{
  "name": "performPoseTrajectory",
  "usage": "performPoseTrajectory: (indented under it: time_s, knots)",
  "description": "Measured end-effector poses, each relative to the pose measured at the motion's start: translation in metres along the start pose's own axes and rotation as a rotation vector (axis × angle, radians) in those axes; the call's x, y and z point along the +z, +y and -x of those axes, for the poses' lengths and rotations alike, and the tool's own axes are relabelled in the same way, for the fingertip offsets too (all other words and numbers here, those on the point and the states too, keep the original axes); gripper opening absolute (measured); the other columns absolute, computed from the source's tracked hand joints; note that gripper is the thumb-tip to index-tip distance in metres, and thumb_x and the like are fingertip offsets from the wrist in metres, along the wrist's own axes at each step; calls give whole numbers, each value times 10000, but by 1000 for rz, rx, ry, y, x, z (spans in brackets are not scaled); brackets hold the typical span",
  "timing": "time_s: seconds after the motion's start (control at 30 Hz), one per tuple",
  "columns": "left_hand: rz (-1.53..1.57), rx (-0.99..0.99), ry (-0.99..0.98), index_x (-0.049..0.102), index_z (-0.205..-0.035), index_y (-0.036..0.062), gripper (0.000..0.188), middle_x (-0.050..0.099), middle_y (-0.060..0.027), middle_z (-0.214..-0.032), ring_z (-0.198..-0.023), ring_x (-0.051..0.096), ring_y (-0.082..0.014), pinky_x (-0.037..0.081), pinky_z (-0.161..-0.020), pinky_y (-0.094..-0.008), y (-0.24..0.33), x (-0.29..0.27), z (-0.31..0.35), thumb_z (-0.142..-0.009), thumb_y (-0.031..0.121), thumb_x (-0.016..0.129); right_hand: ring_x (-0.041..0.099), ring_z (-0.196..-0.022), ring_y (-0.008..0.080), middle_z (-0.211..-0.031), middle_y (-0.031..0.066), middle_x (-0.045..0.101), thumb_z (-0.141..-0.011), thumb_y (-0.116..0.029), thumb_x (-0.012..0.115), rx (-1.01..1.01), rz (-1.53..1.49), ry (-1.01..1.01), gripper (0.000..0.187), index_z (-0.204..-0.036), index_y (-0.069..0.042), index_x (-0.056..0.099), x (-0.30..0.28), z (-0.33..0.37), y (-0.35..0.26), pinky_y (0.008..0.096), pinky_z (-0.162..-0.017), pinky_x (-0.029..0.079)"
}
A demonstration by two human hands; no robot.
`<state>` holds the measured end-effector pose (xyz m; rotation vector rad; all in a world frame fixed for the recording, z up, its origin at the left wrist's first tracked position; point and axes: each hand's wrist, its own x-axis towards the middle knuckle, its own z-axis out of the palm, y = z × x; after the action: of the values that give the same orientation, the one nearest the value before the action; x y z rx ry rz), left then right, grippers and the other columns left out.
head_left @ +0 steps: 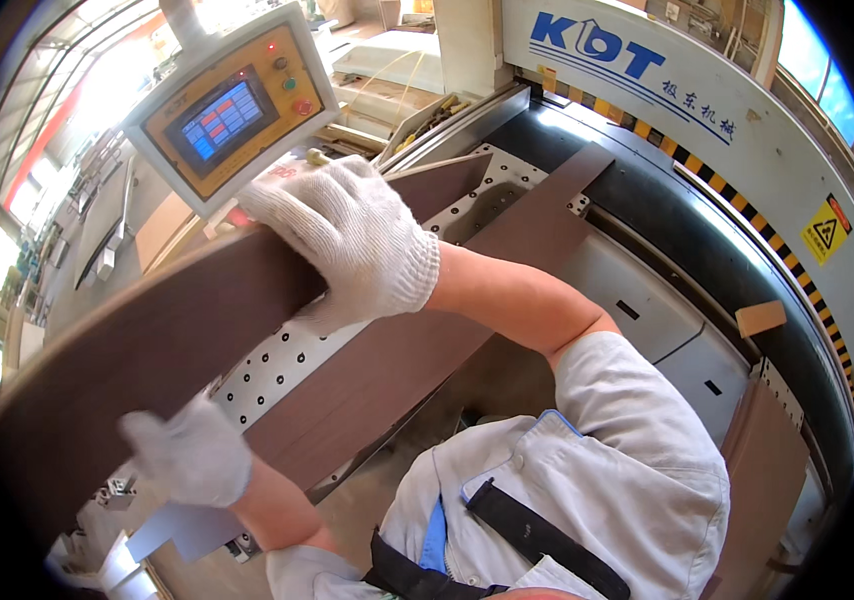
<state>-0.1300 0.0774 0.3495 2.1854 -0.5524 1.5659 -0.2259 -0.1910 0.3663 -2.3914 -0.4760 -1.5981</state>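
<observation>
Nearest us are our pale shirt (637, 410) and a black strap (547, 540) across it. Our left forearm comes up short and low, the elbow bent, to the gloved left hand (192, 455). That hand is blurred, its fingers pointing up and to the left in front of the near face of the dark board (172, 330); we cannot tell whether it grips or only presses.

The board stands tilted on edge, running from the lower left up to our gloved right hand (357, 235). Our right arm swings out from the shoulder, bent at the elbow, the forearm reaching left and away. The back of that hand faces up, the wrist is nearly straight, and the fingers curl over the board's upper edge, holding it.

Just beyond, on our side of the holed plate (282, 360), a flat brown board (377, 365) lies along the plate's near edge. More brown boards (767, 460) stand at the right, below the near edge of a black bed (667, 230); on that edge, near its right end, sits a small wood block (760, 318).

Farther off, a control box (232, 100) hangs at the upper left, its screen lit, and a white housing (687, 80) with a striped strip (707, 180) runs along the bed's far edge.
</observation>
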Motion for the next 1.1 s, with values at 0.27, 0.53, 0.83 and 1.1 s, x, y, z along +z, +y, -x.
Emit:
performPoseTrajectory:
  time_s: [0.27, 0.53, 0.83, 1.1]
  knots:
    - [1782, 203, -136, 240, -1714, 11, 657, 554, -224, -1589, -1477, 561, -316, 403, -1287, -464, 112, 43, -109, -1161, 259, 494, 766, -887, 228, -957, 149, 780, -805, -531, 942, 558, 122, 358, 685, -1158, 22, 746, -121, -120, -64, 306, -799, 607]
    - [1017, 376, -607, 225, -1683, -78, 1320, 392, -351, -1664, -1505, 420, -541, 363, -1248, -577, 100, 107, 96, -769, 524, 964, 740, -1104, 228, -1217, 106, 773, -935, -532, 864, 341, -759, 949, 688, -1353, -15, 687, -189, -52, 2, 368, -980, 591]
    - [546, 439, -708, 447, -1514, -23, 1078, 574, -270, -1356, -1285, 554, -493, 456, -1109, -611, -88, 75, 214, -675, 421, 958, 619, -1352, 254, -1449, 39, 661, -1108, -477, 651, 1240, -962, 1112, 546, -1504, -114, 560, -75, 171, -30, 509, -1131, 523]
    - [456, 296, -1293, 450, -1499, -21, 1170, 570, -255, -1334, -1258, 564, -467, 456, -1118, -579, -163, 29, 205, -514, 397, 924, 703, -1242, 312, -1387, 80, 690, -1081, -270, 715, 2057, -1076, 608, 437, -1456, -77, 598, 24, 275, 20, 576, -1035, 611]
